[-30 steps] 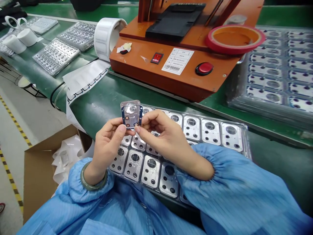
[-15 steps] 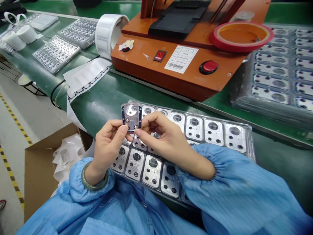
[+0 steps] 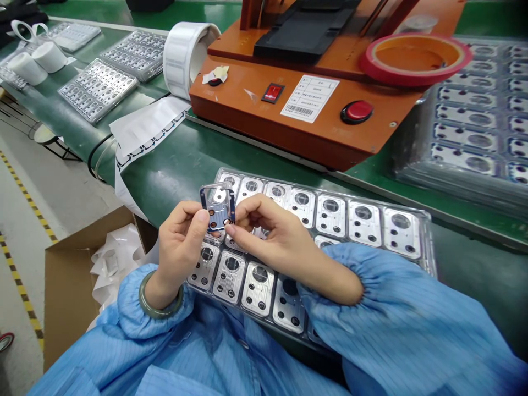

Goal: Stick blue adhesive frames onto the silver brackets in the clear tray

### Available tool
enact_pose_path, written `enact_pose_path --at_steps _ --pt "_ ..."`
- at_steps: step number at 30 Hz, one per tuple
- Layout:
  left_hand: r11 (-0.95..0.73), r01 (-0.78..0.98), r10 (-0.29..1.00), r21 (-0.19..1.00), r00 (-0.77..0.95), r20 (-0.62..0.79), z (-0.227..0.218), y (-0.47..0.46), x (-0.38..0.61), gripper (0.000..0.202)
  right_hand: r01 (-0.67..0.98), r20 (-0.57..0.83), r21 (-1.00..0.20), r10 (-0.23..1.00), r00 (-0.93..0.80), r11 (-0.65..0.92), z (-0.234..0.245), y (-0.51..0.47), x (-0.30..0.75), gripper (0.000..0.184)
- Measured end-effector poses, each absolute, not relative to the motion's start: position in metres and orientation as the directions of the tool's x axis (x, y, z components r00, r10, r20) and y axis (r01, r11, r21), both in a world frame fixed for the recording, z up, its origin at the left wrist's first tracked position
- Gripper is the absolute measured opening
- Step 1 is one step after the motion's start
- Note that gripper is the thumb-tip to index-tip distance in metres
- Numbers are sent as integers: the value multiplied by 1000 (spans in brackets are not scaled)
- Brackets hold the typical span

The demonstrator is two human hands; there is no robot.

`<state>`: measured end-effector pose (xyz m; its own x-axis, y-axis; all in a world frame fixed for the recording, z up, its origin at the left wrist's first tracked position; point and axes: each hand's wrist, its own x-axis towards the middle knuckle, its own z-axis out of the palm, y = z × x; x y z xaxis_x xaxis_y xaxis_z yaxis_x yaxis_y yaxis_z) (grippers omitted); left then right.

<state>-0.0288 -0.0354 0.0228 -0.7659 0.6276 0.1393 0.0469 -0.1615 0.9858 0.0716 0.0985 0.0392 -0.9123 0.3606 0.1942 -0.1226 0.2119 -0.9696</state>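
Note:
Between my hands is a small rectangular plate (image 3: pixel 218 209) with a dark blue edge and round holes, tilted up above a clear tray. My left hand (image 3: pixel 183 234) grips its left side between thumb and fingers. At the lower right corner, my right hand (image 3: pixel 268 228) pinches the edge with thumb and fingertips. Beneath both hands lies the clear plastic tray (image 3: pixel 429 242), filled with rows of silver metal plates (image 3: pixel 258 280), each with one large round hole and several small ones. My hands hide part of the middle rows.
An orange machine (image 3: pixel 264 129) with a red button stands behind the tray, a red tape roll (image 3: pixel 412 82) on top. A label roll (image 3: pixel 178 60) trails its strip (image 3: pixel 144 129) over the table edge. Stacked trays (image 3: pixel 462 159) stand right. A cardboard box (image 3: pixel 66 297) holds crumpled liner.
The small plate has moved slightly down and left and turned a little in my fingers. Both hands keep their hold. The whole view has shifted slightly.

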Motion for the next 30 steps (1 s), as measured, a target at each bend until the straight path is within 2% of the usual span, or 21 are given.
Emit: enact_pose_path --at_steps 4,8,15,20,25,30 --pt "-141 85 568 986 -809 151 23 -34 -28 20 -122 188 -971 337 -923 207 39 98 72 13" --pt "-162 108 537 981 -824 180 25 -33 -28 14 -128 190 -970 314 -930 208 36 96 72 12" --pt "-199 139 540 970 -810 227 22 -36 -30 14 -128 186 -969 287 -940 210 33 96 71 11" --pt "-156 253 489 955 -820 297 20 -34 -31 15 -140 207 -958 269 -940 249 32 96 71 10" --pt "-81 439 421 895 -799 430 19 -33 -32 14 -209 308 -903 225 -925 376 27 96 71 9" --pt "-31 538 402 842 -765 503 19 -34 -34 12 -295 477 -742 164 -864 602 28 96 72 3"
